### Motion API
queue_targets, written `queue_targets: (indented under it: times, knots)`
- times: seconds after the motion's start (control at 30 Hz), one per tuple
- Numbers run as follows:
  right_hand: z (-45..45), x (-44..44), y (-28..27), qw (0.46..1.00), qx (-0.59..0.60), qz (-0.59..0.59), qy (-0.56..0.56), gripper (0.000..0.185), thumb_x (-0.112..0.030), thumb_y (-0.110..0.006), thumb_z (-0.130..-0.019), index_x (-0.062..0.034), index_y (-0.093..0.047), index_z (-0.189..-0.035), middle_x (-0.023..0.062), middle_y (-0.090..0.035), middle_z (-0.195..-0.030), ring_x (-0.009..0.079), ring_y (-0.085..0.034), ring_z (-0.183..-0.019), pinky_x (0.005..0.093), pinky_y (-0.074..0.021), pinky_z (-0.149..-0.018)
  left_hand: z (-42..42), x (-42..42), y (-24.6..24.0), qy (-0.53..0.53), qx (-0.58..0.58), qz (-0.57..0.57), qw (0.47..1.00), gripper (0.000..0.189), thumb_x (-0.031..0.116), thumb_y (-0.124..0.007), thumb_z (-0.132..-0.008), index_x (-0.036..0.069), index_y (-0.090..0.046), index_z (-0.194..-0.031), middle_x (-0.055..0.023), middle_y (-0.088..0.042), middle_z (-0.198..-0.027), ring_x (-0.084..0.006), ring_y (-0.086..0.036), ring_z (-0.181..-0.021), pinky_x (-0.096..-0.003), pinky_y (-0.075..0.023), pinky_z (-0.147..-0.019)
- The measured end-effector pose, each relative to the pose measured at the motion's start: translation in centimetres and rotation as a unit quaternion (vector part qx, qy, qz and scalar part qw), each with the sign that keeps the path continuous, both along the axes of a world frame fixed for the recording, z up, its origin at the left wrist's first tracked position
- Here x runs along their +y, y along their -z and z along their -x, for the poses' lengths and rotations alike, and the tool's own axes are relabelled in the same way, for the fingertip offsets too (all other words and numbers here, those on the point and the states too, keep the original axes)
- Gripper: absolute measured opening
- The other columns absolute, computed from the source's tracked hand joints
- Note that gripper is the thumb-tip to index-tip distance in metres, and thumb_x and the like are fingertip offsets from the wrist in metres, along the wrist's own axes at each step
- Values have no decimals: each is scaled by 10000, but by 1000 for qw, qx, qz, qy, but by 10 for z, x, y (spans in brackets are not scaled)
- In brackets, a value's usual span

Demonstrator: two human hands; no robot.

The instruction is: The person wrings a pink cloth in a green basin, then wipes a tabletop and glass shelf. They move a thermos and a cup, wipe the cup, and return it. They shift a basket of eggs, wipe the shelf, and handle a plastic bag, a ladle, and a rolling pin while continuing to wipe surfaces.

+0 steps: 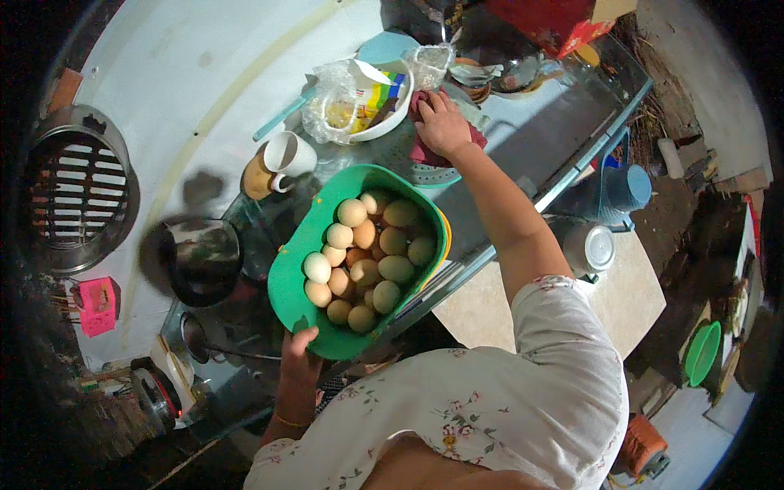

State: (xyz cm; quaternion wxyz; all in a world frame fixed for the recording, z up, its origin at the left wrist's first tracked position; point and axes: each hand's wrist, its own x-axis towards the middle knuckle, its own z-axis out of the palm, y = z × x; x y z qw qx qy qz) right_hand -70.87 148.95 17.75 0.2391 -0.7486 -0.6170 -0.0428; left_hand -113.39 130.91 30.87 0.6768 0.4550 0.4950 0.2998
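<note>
My left hand (301,349) grips the lower rim of a green plastic tub (288,251), its thumb over the edge. Many brown and cream eggs (352,213) lie inside the tub, which is tilted towards me. Farther up, my right hand (442,122) rests on a dark red cloth (429,153), its fingers bent into the fabric. Under the cloth shows part of a perforated plastic lid or basket (436,176). Beside that hand stands a white bowl (401,110) with a printed plastic bag (373,101) in it.
A white mug (290,154) lies tilted left of the bowl. A dark metal pot (205,260) stands at the left, near a ladle (195,337). Spoons and small bowls (471,79) are at the back. Blue plastic baskets (628,187) and a lidded jar (597,248) stand at the right.
</note>
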Motion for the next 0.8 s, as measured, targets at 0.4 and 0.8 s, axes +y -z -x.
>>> queue_targets:
  times: [0.4, 0.8]
  knots:
    - [-114, -110, -40, 979, 69, 25, 190, 440, -163, -534, -779, -147, -537, -1219, 121, -521, -1209, 333, -475, -1145, 455, -414, -941, 27, 5, 28, 40, 43, -57, 997, 443, 80, -591, -808, 50, -449, -1226, -139, -485, -1221, -294, -518, -1112, -418, -462, -912]
    - [10, -153, -25, 994, 54, 34, -86, 462, -109, -554, -753, -57, -518, -1210, 151, -479, -1294, 349, -421, -1233, 420, -380, -1008, 10, 5, 19, -111, -94, 120, 982, 517, 104, -560, -822, 80, -385, -1308, -98, -496, -1238, -275, -524, -1109, -447, -461, -916]
